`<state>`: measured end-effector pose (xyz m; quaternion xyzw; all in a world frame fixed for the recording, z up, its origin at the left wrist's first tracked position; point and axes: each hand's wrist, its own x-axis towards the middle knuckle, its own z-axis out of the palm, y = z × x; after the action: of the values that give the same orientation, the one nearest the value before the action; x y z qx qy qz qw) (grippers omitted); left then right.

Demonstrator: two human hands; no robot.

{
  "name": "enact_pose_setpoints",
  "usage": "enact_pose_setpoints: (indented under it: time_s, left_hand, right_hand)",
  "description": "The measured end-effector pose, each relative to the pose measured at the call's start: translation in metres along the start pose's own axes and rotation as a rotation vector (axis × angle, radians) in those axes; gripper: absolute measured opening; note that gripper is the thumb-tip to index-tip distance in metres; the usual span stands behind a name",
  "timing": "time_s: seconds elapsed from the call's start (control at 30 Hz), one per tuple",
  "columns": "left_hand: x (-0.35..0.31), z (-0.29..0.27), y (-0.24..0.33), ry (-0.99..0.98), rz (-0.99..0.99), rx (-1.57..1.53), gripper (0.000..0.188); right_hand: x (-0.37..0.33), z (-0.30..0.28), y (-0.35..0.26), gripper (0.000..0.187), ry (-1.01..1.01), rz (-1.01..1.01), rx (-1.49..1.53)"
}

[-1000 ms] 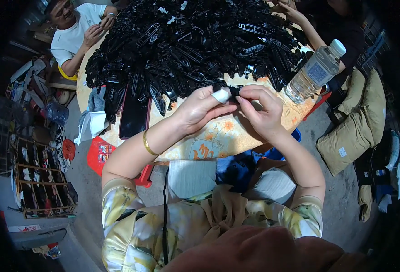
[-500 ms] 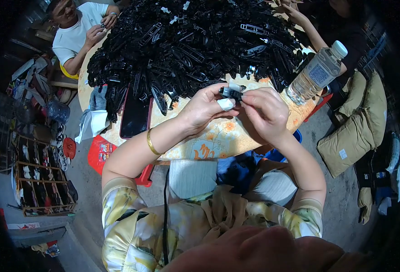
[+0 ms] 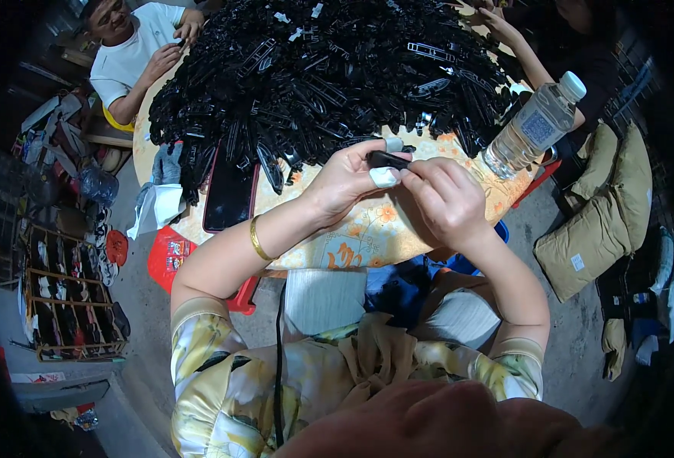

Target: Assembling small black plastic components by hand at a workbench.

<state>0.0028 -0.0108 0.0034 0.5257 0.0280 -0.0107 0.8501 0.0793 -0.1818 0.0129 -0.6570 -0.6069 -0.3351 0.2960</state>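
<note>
Between both hands is a small black plastic part, held over the near side of the table. My left hand grips its left end between thumb and fingers; white wrapping covers the thumb tip and another fingertip. At the other end, my right hand pinches the part with thumb and forefinger. The part's finer shape is hidden by my fingers. Just beyond my hands lies a large heap of black plastic parts, some long and frame-like with shiny edges.
A phone lies left of my left forearm, beside a grey glove and white paper. A clear bottle stands on the table to the right. Two people sit across. Tan sacks rest on the floor at right.
The black part has turned in my fingers and shows a smoother, longer side. My right hand has shifted slightly, its fingers curling closer. The person at far left has moved their hands.
</note>
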Motion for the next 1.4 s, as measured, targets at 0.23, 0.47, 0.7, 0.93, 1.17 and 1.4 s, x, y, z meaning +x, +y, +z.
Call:
enact_pose_setpoints:
  time_s: [0.23, 0.47, 0.7, 0.93, 1.17, 1.4]
  left_hand:
    - [-0.009, 0.004, 0.005, -0.022, 0.196, 0.296, 0.034]
    - [-0.012, 0.007, 0.009, -0.064, 0.227, 0.487, 0.039]
    - [0.001, -0.008, 0.011, 0.129, 0.655, 1.401, 0.042]
    - [0.010, -0.011, 0.004, 0.075, 0.691, 1.664, 0.034]
    - [0.010, -0.009, 0.002, 0.072, 0.575, 1.658, 0.029]
    - [0.006, -0.009, 0.004, 0.092, 0.578, 1.590, 0.039]
  right_hand:
    - [-0.002, 0.002, -0.008, 0.029, -0.032, 0.749, 0.596]
    - [-0.015, -0.002, 0.004, 0.030, -0.314, 0.899, 0.718]
    - [-0.013, -0.023, 0.019, 0.023, -0.666, 0.629, 0.515]
    - [-0.017, -0.003, 0.032, 0.020, -0.275, 0.353, 0.100]
    - [-0.022, 0.003, 0.035, 0.014, -0.341, 0.383, 0.085]
    - [-0.015, 0.009, 0.027, 0.020, -0.269, 0.506, 0.234]
